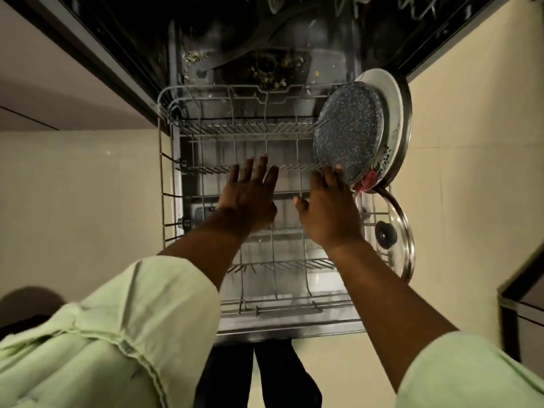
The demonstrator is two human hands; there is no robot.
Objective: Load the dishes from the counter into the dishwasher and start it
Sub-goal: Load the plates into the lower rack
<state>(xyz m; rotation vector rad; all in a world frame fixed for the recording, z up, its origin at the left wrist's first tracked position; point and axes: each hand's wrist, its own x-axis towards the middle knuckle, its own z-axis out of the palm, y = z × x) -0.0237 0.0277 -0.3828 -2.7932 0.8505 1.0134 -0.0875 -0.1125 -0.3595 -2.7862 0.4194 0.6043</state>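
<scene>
The dishwasher's lower wire rack (164,160) is pulled out over the open door, and I look straight down into it. A speckled grey plate (347,136) stands on edge at the rack's right side, with a white plate (390,107) and a metal-rimmed dish behind it. A glass lid (391,231) with a black knob leans at the right, nearer to me. My left hand (250,195) hovers flat over the rack's middle with its fingers spread. My right hand (329,207) has straight fingers, and its fingertips touch the speckled plate's lower edge.
The dishwasher tub (265,66) beyond the rack is dark, with food bits round the drain. Pale floor tiles (88,187) lie on both sides. A cabinet edge (518,290) juts in at the right. My pale green sleeves fill the lower corners.
</scene>
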